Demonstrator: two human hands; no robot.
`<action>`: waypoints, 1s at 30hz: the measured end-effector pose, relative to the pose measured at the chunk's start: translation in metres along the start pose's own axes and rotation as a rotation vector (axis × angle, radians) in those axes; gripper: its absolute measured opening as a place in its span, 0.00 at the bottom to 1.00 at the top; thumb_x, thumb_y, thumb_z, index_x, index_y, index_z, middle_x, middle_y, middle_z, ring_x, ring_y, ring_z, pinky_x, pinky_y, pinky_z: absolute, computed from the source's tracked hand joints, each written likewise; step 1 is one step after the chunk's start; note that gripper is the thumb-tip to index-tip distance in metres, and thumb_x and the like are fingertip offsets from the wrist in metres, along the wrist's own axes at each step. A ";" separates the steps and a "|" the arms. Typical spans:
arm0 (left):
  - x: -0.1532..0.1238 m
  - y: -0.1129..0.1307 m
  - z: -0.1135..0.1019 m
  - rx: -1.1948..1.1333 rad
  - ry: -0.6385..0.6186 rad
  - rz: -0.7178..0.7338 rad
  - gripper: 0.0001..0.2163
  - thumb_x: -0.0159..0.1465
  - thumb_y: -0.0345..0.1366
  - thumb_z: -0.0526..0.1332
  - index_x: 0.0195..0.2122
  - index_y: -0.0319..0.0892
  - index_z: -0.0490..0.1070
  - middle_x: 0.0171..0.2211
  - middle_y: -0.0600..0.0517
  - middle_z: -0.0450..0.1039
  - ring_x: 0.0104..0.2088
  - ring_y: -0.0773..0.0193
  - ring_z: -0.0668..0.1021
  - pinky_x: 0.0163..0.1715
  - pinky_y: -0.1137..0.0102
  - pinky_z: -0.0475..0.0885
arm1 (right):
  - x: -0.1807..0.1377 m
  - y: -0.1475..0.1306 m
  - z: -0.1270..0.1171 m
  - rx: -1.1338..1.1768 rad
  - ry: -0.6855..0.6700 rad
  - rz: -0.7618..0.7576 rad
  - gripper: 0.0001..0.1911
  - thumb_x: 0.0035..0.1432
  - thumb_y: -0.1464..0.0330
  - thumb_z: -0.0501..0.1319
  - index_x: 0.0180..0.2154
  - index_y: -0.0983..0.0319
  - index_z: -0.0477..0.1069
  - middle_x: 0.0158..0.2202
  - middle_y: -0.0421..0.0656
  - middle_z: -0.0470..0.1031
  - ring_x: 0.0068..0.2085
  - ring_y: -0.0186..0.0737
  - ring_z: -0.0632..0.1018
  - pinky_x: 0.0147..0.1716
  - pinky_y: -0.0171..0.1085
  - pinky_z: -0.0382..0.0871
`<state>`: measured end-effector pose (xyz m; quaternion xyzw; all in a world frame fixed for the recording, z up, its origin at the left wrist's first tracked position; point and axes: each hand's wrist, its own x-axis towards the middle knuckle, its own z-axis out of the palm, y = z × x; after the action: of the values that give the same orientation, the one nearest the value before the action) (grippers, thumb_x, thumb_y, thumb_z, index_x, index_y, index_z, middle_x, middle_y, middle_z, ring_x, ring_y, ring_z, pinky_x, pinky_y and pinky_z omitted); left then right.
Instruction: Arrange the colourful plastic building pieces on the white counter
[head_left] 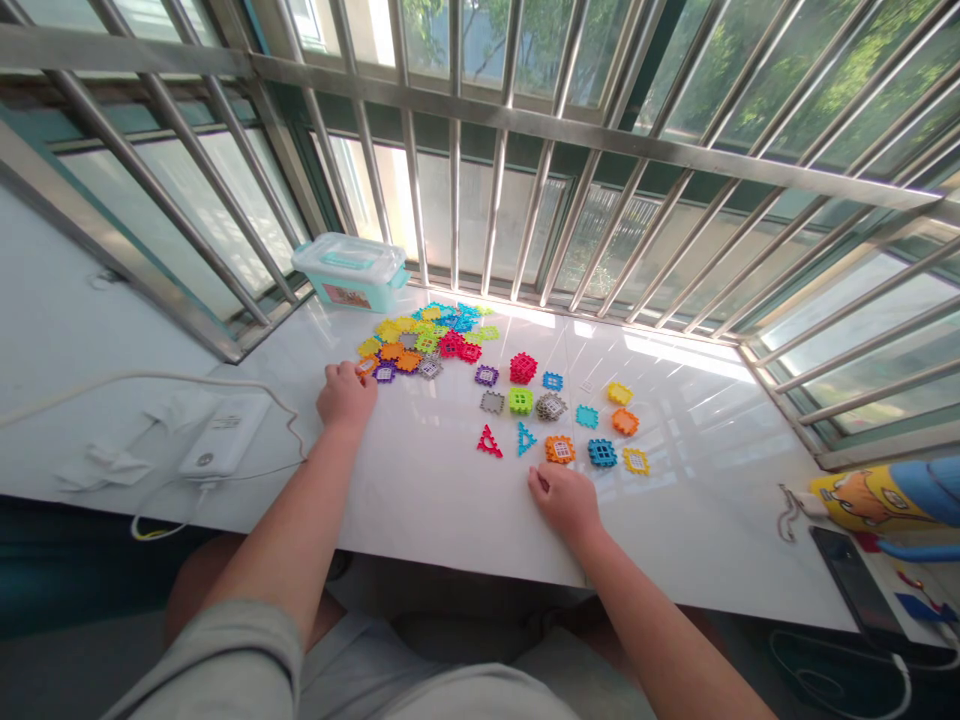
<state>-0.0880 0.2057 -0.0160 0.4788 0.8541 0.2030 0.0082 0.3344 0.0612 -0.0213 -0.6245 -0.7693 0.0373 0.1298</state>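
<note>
My left hand [347,395] is at the near left edge of a heap of toothed plastic building tiles, its fingers closed on an orange tile [366,366]. A purple tile [385,372] lies just right of it. My right hand [568,499] rests on the table in a loose fist, with nothing visible in it. Just beyond it sits an orange window tile stack [559,449]. Nearby lie a blue triangle [526,439], a red triangle [489,441] and a dark blue stack [602,453]. Farther back are a red stack [523,368] and a green tile [520,401].
A lidded turquoise box [352,272] stands at the back left, before the metal window bars. A white power strip [225,436] with cables lies left on the white table [435,490]. On the right are a phone [859,585] and a yellow-and-blue bottle [877,497].
</note>
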 end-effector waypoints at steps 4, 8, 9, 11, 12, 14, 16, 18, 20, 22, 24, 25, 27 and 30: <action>0.000 0.000 0.000 -0.007 0.001 -0.001 0.16 0.68 0.43 0.56 0.54 0.46 0.70 0.56 0.38 0.69 0.43 0.46 0.80 0.41 0.57 0.74 | 0.000 -0.001 -0.001 0.006 -0.005 0.010 0.22 0.71 0.60 0.53 0.24 0.61 0.66 0.25 0.40 0.70 0.27 0.34 0.64 0.29 0.38 0.43; 0.001 -0.001 0.001 -0.014 0.005 -0.006 0.16 0.67 0.42 0.56 0.54 0.46 0.71 0.56 0.38 0.69 0.42 0.46 0.80 0.41 0.57 0.74 | 0.000 0.000 0.001 0.005 0.008 0.006 0.22 0.71 0.60 0.53 0.24 0.61 0.65 0.24 0.39 0.70 0.27 0.33 0.63 0.29 0.38 0.43; 0.001 -0.001 0.002 -0.016 0.007 -0.007 0.16 0.67 0.42 0.56 0.54 0.45 0.70 0.56 0.38 0.69 0.42 0.46 0.80 0.41 0.57 0.74 | 0.000 0.000 0.001 0.006 0.010 0.002 0.22 0.71 0.60 0.53 0.24 0.61 0.65 0.25 0.39 0.70 0.27 0.33 0.63 0.29 0.38 0.43; 0.002 -0.002 0.002 -0.020 0.013 -0.006 0.16 0.67 0.42 0.56 0.54 0.44 0.70 0.56 0.37 0.69 0.43 0.46 0.80 0.41 0.57 0.74 | 0.000 0.001 0.001 0.007 0.012 -0.007 0.22 0.71 0.60 0.53 0.24 0.61 0.64 0.25 0.39 0.70 0.27 0.33 0.64 0.29 0.38 0.43; 0.002 -0.002 0.003 -0.022 0.016 -0.005 0.16 0.67 0.42 0.56 0.54 0.44 0.70 0.56 0.37 0.69 0.43 0.46 0.80 0.41 0.57 0.74 | 0.000 0.001 0.001 0.005 0.012 -0.009 0.22 0.71 0.60 0.53 0.24 0.61 0.64 0.25 0.39 0.70 0.27 0.33 0.64 0.29 0.38 0.43; 0.002 -0.003 0.004 -0.023 0.025 -0.004 0.16 0.67 0.42 0.57 0.53 0.44 0.70 0.55 0.37 0.69 0.42 0.46 0.80 0.41 0.57 0.74 | 0.000 0.001 0.001 0.000 0.012 -0.009 0.22 0.71 0.60 0.54 0.24 0.61 0.64 0.25 0.39 0.70 0.27 0.33 0.64 0.29 0.38 0.42; 0.003 -0.004 0.005 -0.023 0.038 0.001 0.16 0.67 0.42 0.57 0.53 0.44 0.71 0.55 0.37 0.70 0.42 0.46 0.80 0.40 0.57 0.74 | 0.000 0.001 0.000 -0.003 0.013 -0.008 0.22 0.71 0.60 0.54 0.24 0.61 0.64 0.25 0.39 0.70 0.27 0.33 0.64 0.29 0.39 0.42; 0.003 -0.005 0.007 -0.024 0.047 0.007 0.16 0.67 0.42 0.57 0.53 0.44 0.71 0.55 0.37 0.70 0.42 0.46 0.80 0.40 0.57 0.74 | 0.000 0.000 0.000 -0.002 0.014 -0.011 0.22 0.71 0.60 0.54 0.24 0.61 0.64 0.25 0.39 0.70 0.27 0.33 0.64 0.29 0.39 0.43; 0.004 -0.005 0.007 -0.024 0.049 0.010 0.16 0.67 0.42 0.57 0.53 0.44 0.71 0.55 0.37 0.70 0.42 0.46 0.80 0.40 0.57 0.74 | -0.001 0.000 0.000 0.001 0.014 -0.013 0.22 0.71 0.60 0.54 0.24 0.61 0.65 0.25 0.39 0.71 0.27 0.33 0.64 0.29 0.39 0.43; 0.004 -0.006 0.008 -0.025 0.046 0.007 0.16 0.66 0.42 0.57 0.53 0.44 0.71 0.55 0.37 0.69 0.42 0.46 0.80 0.40 0.57 0.74 | 0.000 0.000 0.001 0.002 0.016 -0.013 0.22 0.71 0.60 0.53 0.24 0.61 0.65 0.25 0.40 0.71 0.27 0.33 0.65 0.29 0.38 0.43; 0.004 -0.006 0.008 -0.029 0.043 0.002 0.16 0.66 0.42 0.57 0.52 0.44 0.71 0.55 0.37 0.69 0.42 0.46 0.80 0.40 0.57 0.75 | 0.000 0.000 0.001 0.001 0.015 -0.012 0.22 0.71 0.60 0.53 0.24 0.61 0.65 0.25 0.40 0.71 0.27 0.33 0.65 0.29 0.38 0.43; 0.004 -0.006 0.008 -0.031 0.044 0.001 0.16 0.66 0.42 0.57 0.52 0.44 0.71 0.55 0.37 0.70 0.42 0.46 0.80 0.40 0.57 0.75 | 0.000 0.000 0.001 0.000 0.015 -0.011 0.22 0.71 0.60 0.53 0.24 0.61 0.65 0.25 0.40 0.71 0.27 0.33 0.64 0.29 0.38 0.43; 0.004 -0.006 0.008 -0.035 0.045 0.001 0.16 0.66 0.42 0.57 0.52 0.44 0.71 0.54 0.38 0.70 0.41 0.46 0.80 0.40 0.57 0.75 | 0.000 0.000 0.001 0.000 0.013 -0.012 0.22 0.71 0.60 0.54 0.24 0.61 0.65 0.25 0.39 0.71 0.27 0.33 0.64 0.29 0.38 0.43; 0.004 -0.005 0.007 -0.036 0.040 -0.003 0.16 0.66 0.42 0.57 0.52 0.44 0.71 0.55 0.37 0.70 0.42 0.46 0.80 0.40 0.57 0.75 | 0.000 0.000 0.000 0.002 0.014 -0.012 0.22 0.71 0.60 0.54 0.24 0.61 0.65 0.25 0.39 0.70 0.27 0.33 0.64 0.29 0.38 0.43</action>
<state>-0.0929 0.2089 -0.0238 0.4732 0.8510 0.2278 0.0000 0.3345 0.0613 -0.0216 -0.6198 -0.7722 0.0330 0.1360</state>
